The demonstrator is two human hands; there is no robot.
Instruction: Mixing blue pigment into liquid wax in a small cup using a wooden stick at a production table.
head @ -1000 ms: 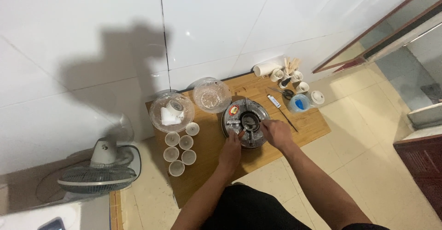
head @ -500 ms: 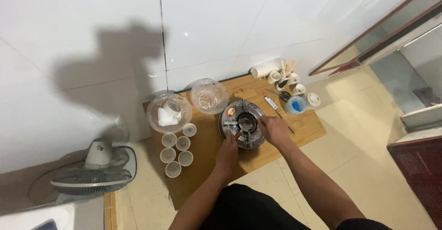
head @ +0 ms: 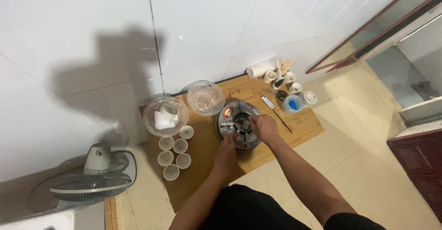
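Grip left hand [head: 225, 151]: fingertips on round metal stove [head: 239, 125] | right hand [head: 263, 128]: curled on its top

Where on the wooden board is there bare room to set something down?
Bare wood lies on the wooden board between the small white cups and the round metal burner, under the left hand, and right of the right hand. The far right corner, around the blue lid, is crowded.

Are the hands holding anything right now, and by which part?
Both hands rest on the round metal burner: left hand at its near rim, right hand on top. A true grip cannot be told.
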